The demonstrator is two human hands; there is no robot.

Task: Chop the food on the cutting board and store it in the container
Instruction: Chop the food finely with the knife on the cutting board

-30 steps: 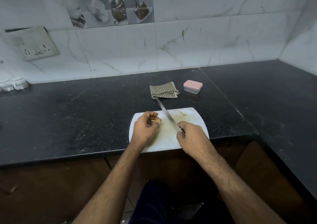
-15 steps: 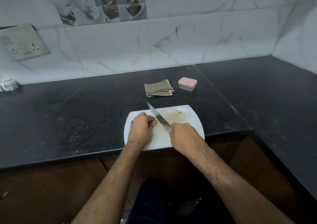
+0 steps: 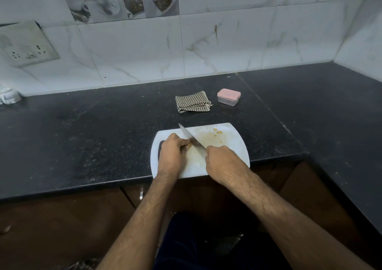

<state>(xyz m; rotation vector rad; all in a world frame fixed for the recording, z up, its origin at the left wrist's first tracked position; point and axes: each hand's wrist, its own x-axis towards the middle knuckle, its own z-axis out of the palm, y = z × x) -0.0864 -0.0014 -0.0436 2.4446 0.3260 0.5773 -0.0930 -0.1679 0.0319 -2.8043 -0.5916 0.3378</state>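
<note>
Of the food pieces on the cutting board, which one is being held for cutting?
The piece pinched under the left hand, against the knife blade. The small bits near the board's far right edge lie loose, untouched.

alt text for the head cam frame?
A person's right hand slices with a knife at a small food piece held by the left hand on a white cutting board; a pink-lidded container sits closed behind.
</note>
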